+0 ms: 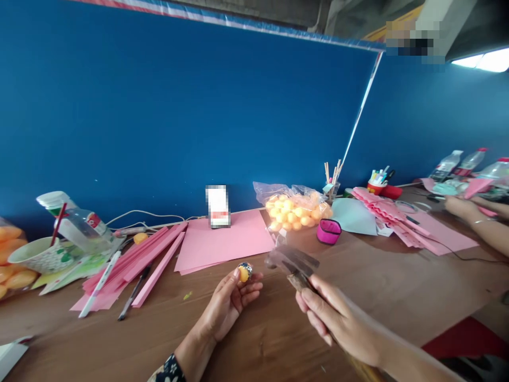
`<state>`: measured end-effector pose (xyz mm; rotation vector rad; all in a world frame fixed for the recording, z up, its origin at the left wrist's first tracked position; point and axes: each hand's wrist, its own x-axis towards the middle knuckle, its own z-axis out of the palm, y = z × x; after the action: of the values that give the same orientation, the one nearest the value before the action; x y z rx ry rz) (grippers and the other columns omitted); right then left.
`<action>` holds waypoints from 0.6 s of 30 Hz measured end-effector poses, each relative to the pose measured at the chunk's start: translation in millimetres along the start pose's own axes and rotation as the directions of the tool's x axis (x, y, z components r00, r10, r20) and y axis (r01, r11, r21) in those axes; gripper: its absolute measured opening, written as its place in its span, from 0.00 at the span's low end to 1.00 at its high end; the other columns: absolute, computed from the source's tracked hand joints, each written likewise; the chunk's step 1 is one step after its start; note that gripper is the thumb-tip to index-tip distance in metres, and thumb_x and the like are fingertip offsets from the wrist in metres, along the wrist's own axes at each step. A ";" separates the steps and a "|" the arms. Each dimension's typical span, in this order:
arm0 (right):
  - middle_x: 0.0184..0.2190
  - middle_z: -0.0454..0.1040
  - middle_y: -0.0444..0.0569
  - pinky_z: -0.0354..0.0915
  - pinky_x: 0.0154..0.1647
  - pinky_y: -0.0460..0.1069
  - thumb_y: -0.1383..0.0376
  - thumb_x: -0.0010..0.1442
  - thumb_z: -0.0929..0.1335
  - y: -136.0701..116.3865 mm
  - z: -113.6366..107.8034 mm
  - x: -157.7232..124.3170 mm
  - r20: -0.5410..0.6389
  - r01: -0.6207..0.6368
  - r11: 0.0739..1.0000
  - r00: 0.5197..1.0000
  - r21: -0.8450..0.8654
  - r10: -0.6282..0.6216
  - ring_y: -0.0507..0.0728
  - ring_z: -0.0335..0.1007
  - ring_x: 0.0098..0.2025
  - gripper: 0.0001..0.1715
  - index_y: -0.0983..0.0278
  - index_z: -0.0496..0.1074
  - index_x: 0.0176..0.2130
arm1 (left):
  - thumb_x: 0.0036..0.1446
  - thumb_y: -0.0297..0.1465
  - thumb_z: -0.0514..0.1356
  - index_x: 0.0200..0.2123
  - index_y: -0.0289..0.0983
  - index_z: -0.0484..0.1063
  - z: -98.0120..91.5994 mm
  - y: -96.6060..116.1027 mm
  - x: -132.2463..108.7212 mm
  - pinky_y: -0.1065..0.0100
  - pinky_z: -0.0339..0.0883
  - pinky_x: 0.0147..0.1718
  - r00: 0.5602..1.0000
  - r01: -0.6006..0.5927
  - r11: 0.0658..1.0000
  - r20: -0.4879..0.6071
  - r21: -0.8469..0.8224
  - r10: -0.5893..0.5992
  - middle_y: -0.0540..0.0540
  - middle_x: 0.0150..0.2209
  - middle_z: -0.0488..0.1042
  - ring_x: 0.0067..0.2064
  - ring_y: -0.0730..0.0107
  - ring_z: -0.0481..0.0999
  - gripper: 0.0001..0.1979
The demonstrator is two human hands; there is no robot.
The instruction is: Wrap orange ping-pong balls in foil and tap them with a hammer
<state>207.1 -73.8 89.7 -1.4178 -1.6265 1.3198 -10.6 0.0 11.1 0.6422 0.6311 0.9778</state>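
Note:
My left hand (234, 297) is over the brown table, palm partly up. Between its thumb and fingers sits a small round object (245, 272), yellow on one side and shiny silver on the other; its exact kind is unclear. My right hand (330, 313) grips a claw hammer (297, 281) by its wooden handle. The hammer's head (292, 260), smeared by motion, points away from me and stays apart from the round object. Pink paper sheets (222, 241) lie flat just beyond my left hand.
A bag of yellow-orange balls (294, 209), a magenta pouch (329, 231) and a phone (218, 207) stand along the blue partition. Pink strips (159, 270), pens, a paper cup (35, 257) and a bottle (85, 225) are left. Another person's hands (463, 208) work at far right.

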 end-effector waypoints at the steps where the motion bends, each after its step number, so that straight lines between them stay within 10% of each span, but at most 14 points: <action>1: 0.26 0.66 0.44 0.62 0.24 0.46 0.53 0.63 0.55 2.0 -8.5 -1.5 -0.047 0.008 0.991 0.999 -0.134 -0.014 0.50 0.60 0.22 0.18 0.61 0.62 0.42 | 0.57 0.36 0.54 0.42 0.33 0.68 0.3 0.3 0.2 0.67 0.69 0.39 1.000 0.000 1.000 -0.016 0.003 0.000 0.36 0.44 0.74 0.39 0.65 0.76 0.14; 9: 0.45 0.72 0.53 0.64 0.41 0.55 0.61 0.59 0.60 56.4 -82.7 5.3 -0.023 0.090 0.568 0.982 -0.818 -0.189 0.63 0.69 0.43 0.21 0.59 0.61 0.53 | 0.55 0.36 0.55 0.40 0.32 0.68 3.6 0.6 -0.3 0.67 0.70 0.37 0.999 -0.013 1.000 -0.042 0.025 0.015 0.35 0.42 0.75 0.38 0.65 0.76 0.14; 18: 0.50 0.69 0.55 0.63 0.48 0.55 0.57 0.61 0.58 113.3 -129.2 5.5 0.007 0.080 0.378 0.981 -0.922 -0.192 0.62 0.66 0.50 0.24 0.62 0.62 0.53 | 0.56 0.36 0.55 0.40 0.32 0.68 2.8 1.0 0.9 0.67 0.70 0.37 0.999 -0.013 1.000 -0.044 0.020 0.014 0.35 0.41 0.75 0.37 0.66 0.77 0.13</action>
<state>362.5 -38.9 25.0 -1.8035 -2.5058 0.0694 -8.7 0.6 13.5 0.6441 0.6770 1.0016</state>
